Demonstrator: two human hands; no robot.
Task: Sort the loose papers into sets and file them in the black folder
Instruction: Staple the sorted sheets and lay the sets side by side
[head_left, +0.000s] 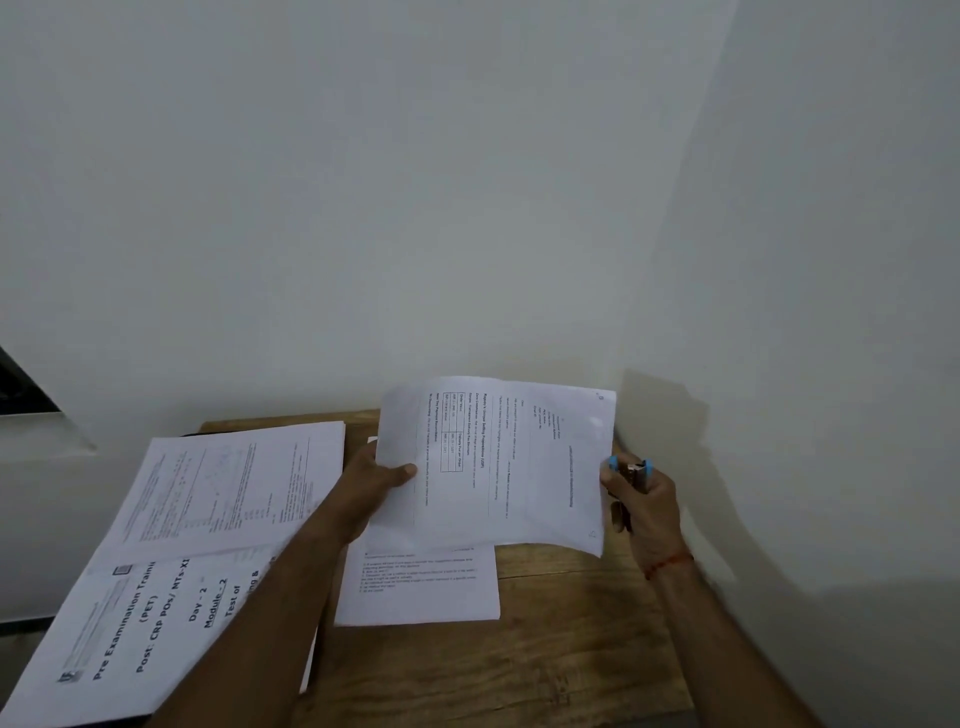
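Head view, looking down on a wooden table (545, 649) set against a white wall (467, 208). I noted the left hand (374, 483) pinching the left edge of a held set of papers (498, 462), thumb on top and fingers beneath, so that the sheets hung clear of the table and stayed squared together. The right hand (644, 499) was curled round a small blue-tipped stapler (635, 470) at the set's right edge, apparently placed to bind the sheets on that side. Whether its mouth was over the paper I could not tell. A single printed sheet (415, 592) lay on the table directly below the set. To the left lay a larger stack, with a "Pre Examination Training" cover page (130, 623) nearest me, presumably sorted apart. A dark edge (187, 434) showed under that stack's far corner. I judged it might be the black folder but could not confirm this. Filing, by my reading, was not yet begun.
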